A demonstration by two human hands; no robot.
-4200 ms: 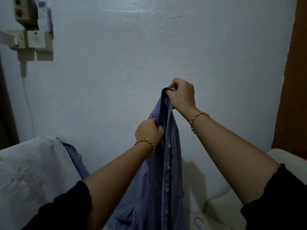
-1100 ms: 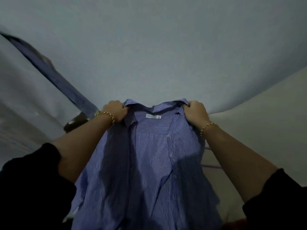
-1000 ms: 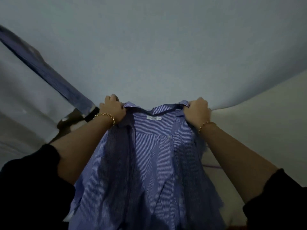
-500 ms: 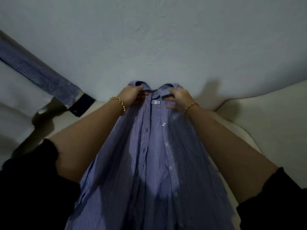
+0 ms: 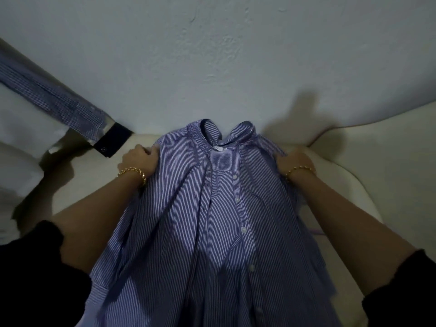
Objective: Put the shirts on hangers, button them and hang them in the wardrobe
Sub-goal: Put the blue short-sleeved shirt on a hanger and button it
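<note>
Head view, single frame.

Nearest me: two dark sleeves at the lower corners, bare forearms running away from the camera on either side of the striped shirt. The shirt lies front up on a cream cushion, hem end toward me and out of frame at the bottom. Its long axis runs near to far, roughly centred between the arms.

The placket is open. A row of white buttons runs down the right front panel, and none that I can see is fastened.

Further out, the left hand has its grip closed on the left shoulder of the shirt, fingers curled into the fabric. The right hand does the same at the right shoulder, with its fingertips buried in the cloth. The hands sit about level, and neither is clearly nearer the collar, which lies just beyond and between them. A small label shows inside the neck.

No hanger is in view. My judgement: the next move needs one fed in through the neck opening, so the collar's place between the two grips is what matters.

Far left: a checked sleeve with a dark cuff hangs down toward the cushion. Behind it all is a pale wall.
</note>
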